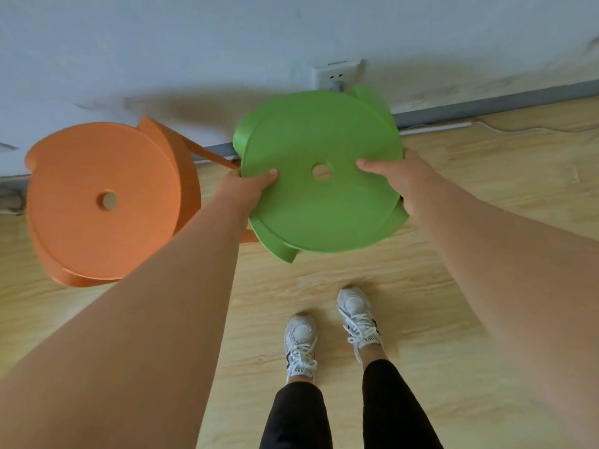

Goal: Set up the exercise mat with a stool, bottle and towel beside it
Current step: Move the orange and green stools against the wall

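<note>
1. Green plastic stool (324, 215) is up by the wall (162, 43), right in front of the person. Its round seat is tipped a bit toward the camera and has a hole in the middle.
2. Both hands are clamped on it. The left hand (249, 186) grips the seat's left rim, thumb on top, and the right hand (392, 176) does the same on the right rim.
3. Can't tell if its legs touch the wooden floor (502, 176).
4. Orange stool (103, 157), same shape, sits just beside it on the left.
5. Wall socket (335, 76) is right behind the green seat, white sneakers (299, 338) on the floor below.
</note>
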A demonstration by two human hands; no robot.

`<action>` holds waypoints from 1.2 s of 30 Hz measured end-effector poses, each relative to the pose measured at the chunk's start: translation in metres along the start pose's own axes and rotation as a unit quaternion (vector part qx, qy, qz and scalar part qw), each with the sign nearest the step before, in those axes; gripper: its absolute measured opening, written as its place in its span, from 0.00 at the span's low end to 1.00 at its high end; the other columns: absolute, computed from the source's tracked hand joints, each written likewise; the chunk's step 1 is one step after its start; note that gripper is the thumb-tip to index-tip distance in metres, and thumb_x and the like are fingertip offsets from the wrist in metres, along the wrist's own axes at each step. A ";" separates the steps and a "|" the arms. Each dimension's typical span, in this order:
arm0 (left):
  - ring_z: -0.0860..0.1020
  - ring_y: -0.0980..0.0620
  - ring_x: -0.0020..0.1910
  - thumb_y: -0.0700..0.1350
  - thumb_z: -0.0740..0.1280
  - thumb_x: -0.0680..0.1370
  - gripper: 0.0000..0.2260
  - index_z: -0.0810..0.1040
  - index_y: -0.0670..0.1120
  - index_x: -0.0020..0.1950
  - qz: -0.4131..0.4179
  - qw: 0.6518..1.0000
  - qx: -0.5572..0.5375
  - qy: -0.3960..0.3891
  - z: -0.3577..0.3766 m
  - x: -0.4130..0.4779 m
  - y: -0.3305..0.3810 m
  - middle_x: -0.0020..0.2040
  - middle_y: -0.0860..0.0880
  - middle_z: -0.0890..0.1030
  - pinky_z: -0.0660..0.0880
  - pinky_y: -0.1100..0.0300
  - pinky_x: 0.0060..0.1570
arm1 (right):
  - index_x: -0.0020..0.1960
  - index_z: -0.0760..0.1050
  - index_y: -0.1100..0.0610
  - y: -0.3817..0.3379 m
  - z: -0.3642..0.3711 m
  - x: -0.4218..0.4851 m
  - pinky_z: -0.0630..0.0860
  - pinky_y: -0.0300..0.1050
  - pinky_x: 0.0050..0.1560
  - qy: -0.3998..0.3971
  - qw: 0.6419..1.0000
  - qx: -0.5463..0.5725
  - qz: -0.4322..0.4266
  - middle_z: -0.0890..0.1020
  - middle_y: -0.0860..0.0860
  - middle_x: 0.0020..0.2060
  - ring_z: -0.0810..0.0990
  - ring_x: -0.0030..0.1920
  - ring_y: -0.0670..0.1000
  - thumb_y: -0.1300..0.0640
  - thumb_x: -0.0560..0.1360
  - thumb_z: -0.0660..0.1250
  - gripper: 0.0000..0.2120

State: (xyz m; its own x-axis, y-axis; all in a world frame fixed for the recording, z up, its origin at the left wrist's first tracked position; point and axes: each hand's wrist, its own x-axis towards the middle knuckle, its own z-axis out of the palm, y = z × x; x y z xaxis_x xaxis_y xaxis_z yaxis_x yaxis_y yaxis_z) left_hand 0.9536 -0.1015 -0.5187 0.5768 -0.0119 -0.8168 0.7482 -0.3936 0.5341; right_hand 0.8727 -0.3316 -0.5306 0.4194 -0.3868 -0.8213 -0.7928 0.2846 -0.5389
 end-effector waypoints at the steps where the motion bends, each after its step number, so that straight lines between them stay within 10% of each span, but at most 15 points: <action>1: 0.78 0.49 0.51 0.47 0.72 0.74 0.23 0.72 0.42 0.67 -0.004 1.000 -0.003 -0.001 0.000 0.002 0.000 0.62 0.46 0.79 0.73 0.56 0.52 | 0.67 0.71 0.55 -0.003 0.001 0.003 0.76 0.45 0.38 0.000 1.000 -0.006 -0.002 0.82 0.50 0.54 0.81 0.44 0.50 0.53 0.61 0.82 0.38; 10: 0.76 0.43 0.59 0.47 0.68 0.76 0.24 0.65 0.45 0.70 0.023 0.980 0.154 0.121 0.017 -0.012 0.002 0.63 0.45 0.76 0.73 0.51 0.54 | 0.69 0.63 0.54 -0.014 0.010 -0.002 0.74 0.57 0.62 0.061 0.987 -0.144 -0.037 0.75 0.54 0.62 0.77 0.60 0.58 0.54 0.65 0.79 0.39; 15: 0.77 0.43 0.56 0.47 0.65 0.77 0.27 0.61 0.48 0.73 0.032 0.962 0.231 0.140 0.021 -0.041 0.000 0.64 0.45 0.74 0.77 0.47 0.54 | 0.73 0.61 0.56 -0.023 0.020 -0.030 0.71 0.53 0.63 0.144 0.892 -0.384 -0.188 0.70 0.59 0.65 0.70 0.65 0.60 0.58 0.68 0.72 0.37; 36: 0.75 0.46 0.62 0.53 0.60 0.80 0.24 0.61 0.50 0.75 -0.056 0.966 0.076 0.241 -0.158 -0.173 -0.181 0.70 0.48 0.71 0.74 0.53 0.53 | 0.72 0.66 0.50 0.054 0.231 -0.197 0.71 0.50 0.59 -0.125 0.736 -0.573 -0.338 0.71 0.53 0.67 0.72 0.66 0.56 0.49 0.72 0.68 0.30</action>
State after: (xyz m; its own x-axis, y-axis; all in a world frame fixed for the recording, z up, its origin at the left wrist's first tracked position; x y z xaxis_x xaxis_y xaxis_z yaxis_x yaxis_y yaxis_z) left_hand 0.7699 0.1167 -0.4395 0.6075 0.4538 -0.6520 0.7796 -0.4981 0.3796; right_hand 0.8498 -0.0379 -0.4411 0.8443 0.1133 -0.5238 -0.1586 -0.8808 -0.4462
